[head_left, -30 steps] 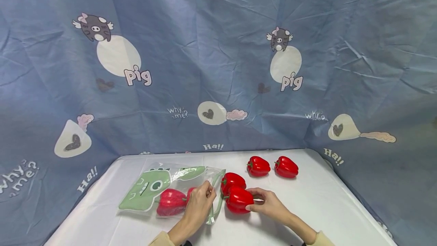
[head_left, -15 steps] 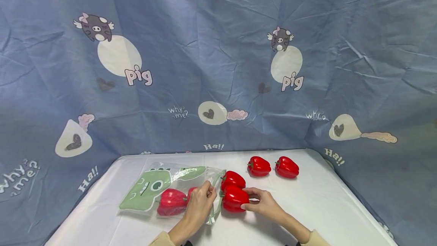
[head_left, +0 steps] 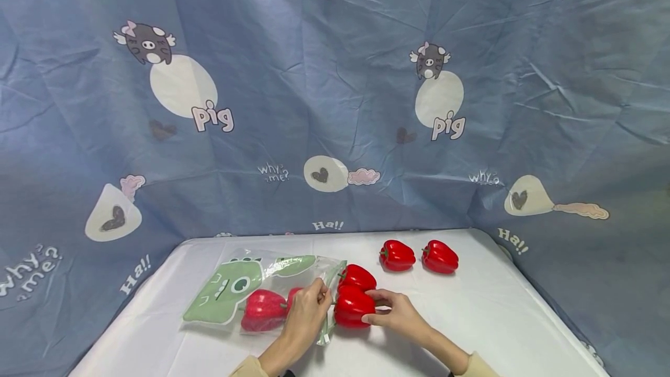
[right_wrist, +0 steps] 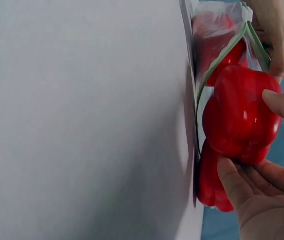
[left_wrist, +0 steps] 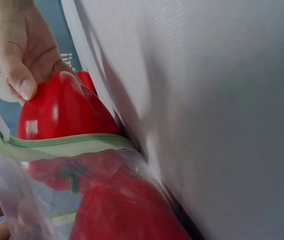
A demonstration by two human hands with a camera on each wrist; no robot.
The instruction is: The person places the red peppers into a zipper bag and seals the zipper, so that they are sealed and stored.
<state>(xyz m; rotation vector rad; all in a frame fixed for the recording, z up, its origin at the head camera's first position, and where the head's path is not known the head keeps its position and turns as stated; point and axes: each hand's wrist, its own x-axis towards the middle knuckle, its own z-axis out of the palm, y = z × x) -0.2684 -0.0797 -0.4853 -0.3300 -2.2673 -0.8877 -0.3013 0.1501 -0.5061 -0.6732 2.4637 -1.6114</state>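
A clear zip bag (head_left: 222, 295) with a green monster print lies on the table, a red bell pepper (head_left: 264, 310) inside it and another partly behind my left hand (head_left: 306, 310). That hand pinches the upper edge of the bag's mouth. My right hand (head_left: 400, 316) grips a red bell pepper (head_left: 353, 307) by its blunt end, thumb on one side and fingers on the other. In the left wrist view, the held pepper's stem end shows through the plastic, past the green zip strip (left_wrist: 71, 142). A further red pepper (head_left: 357, 276) sits just behind the held one.
Two red bell peppers (head_left: 396, 256) lie apart at the back right of the white table (head_left: 471, 307). A blue cloth (head_left: 335, 103) with pig prints hangs behind the table. The white slider (right_wrist: 247, 13) sits at one end of the bag's zip.
My right hand has moved left with the pepper, bringing its stem end into the bag's mouth. My left hand keeps its pinch on the bag and has barely moved.
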